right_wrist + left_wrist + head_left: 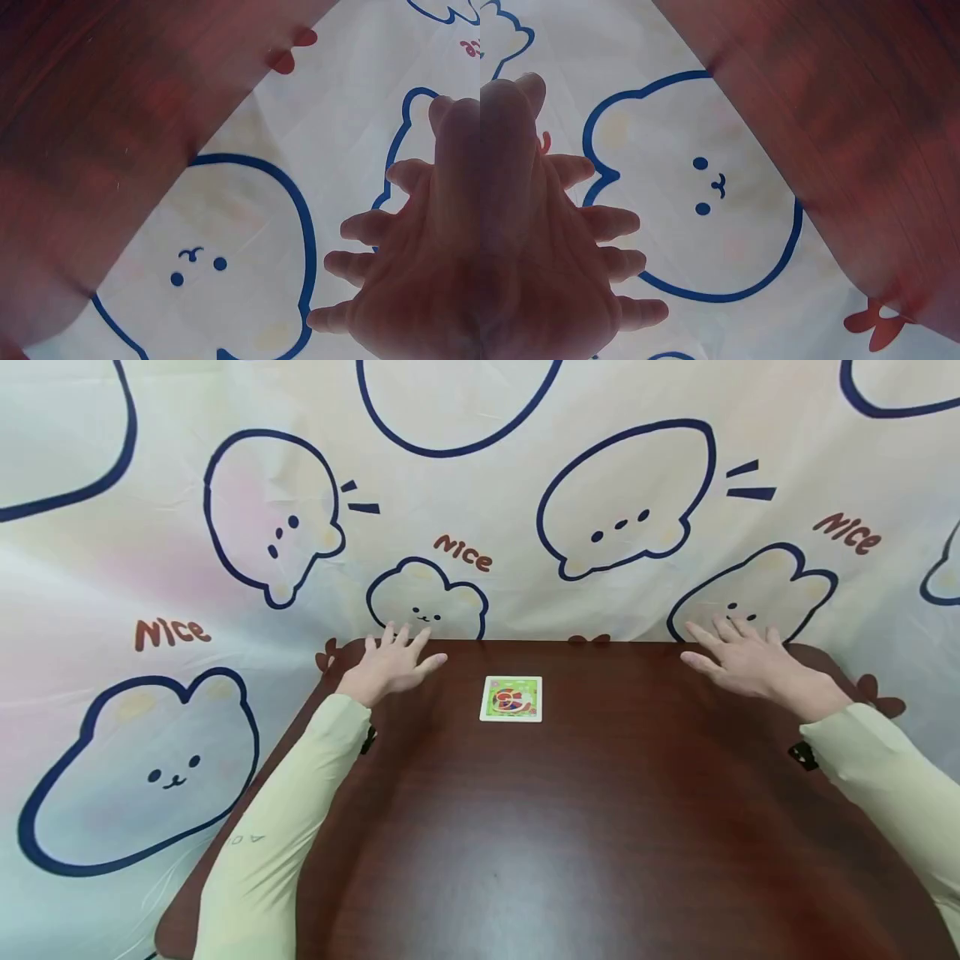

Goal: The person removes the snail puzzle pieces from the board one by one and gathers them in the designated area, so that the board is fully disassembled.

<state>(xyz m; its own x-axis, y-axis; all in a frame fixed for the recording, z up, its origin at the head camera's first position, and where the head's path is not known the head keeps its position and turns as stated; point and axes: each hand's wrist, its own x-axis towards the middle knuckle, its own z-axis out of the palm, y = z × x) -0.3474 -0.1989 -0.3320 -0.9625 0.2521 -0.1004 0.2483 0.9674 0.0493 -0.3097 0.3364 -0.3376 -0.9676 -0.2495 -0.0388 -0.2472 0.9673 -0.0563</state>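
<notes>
Pale sleeves (pixel 258 860) reach forward over the dark surface (pixel 525 860) to a left hand (pixel 388 667) and a right hand (pixel 746 662), both spread wide and holding nothing (seemingly kept apart so neither covers it), while the picture card (pixel 511 699) lies flat between them, nearer the left hand, touched by neither.

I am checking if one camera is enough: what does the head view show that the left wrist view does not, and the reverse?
Only the head view: the picture card, the right grip and the pale sleeves.
Only the left wrist view: the palm side of the left grip.
Both: that grip, the brown table and the printed cloth.
</notes>
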